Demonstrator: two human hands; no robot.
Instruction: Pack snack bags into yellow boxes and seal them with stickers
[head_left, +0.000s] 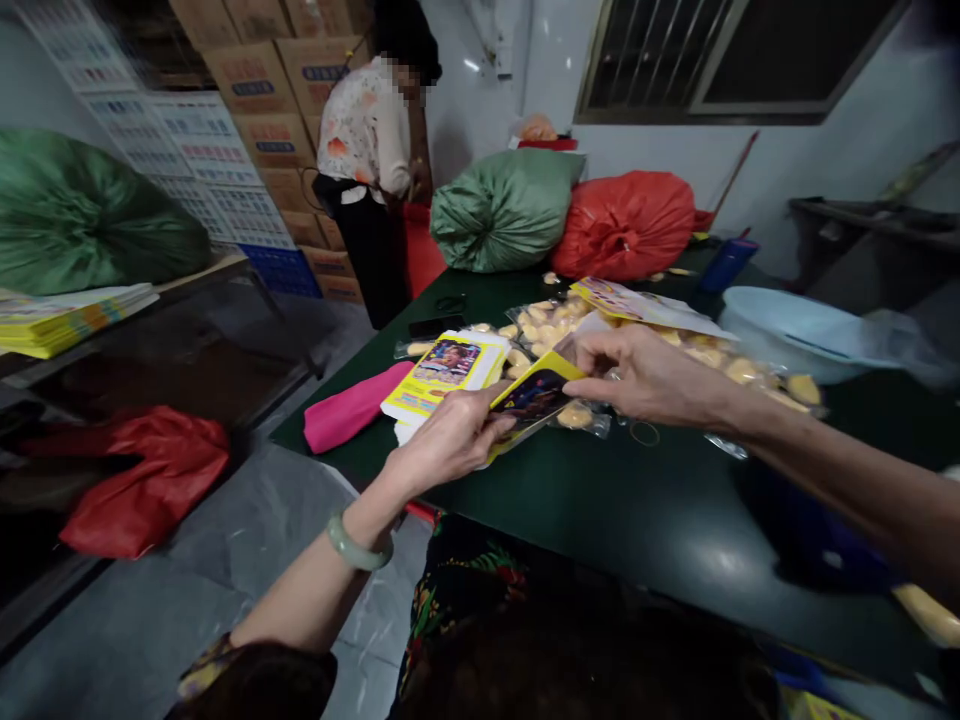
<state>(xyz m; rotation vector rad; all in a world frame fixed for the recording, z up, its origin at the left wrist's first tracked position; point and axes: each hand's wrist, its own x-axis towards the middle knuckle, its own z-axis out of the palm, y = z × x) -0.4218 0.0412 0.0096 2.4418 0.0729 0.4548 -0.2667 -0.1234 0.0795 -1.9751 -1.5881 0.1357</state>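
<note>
Both hands hold one yellow printed card point(534, 392) just above the dark green table point(622, 500). My left hand point(450, 440), with a green bangle on its wrist, pinches the card's lower left edge. My right hand point(637, 372) grips its upper right corner. Right under the card lies a clear bag of yellow snack pieces point(577, 415). A stack of the same yellow cards point(446, 372) rests on the table to the left, beside a pink cloth point(352, 410).
More clear bags of yellow pieces point(540, 320) and a printed sheet point(637, 303) lie further back. A pale blue basin point(795, 335) stands at right. Green point(502, 210) and red point(626, 225) sacks sit at the far end. A person point(371, 150) stands by stacked cartons.
</note>
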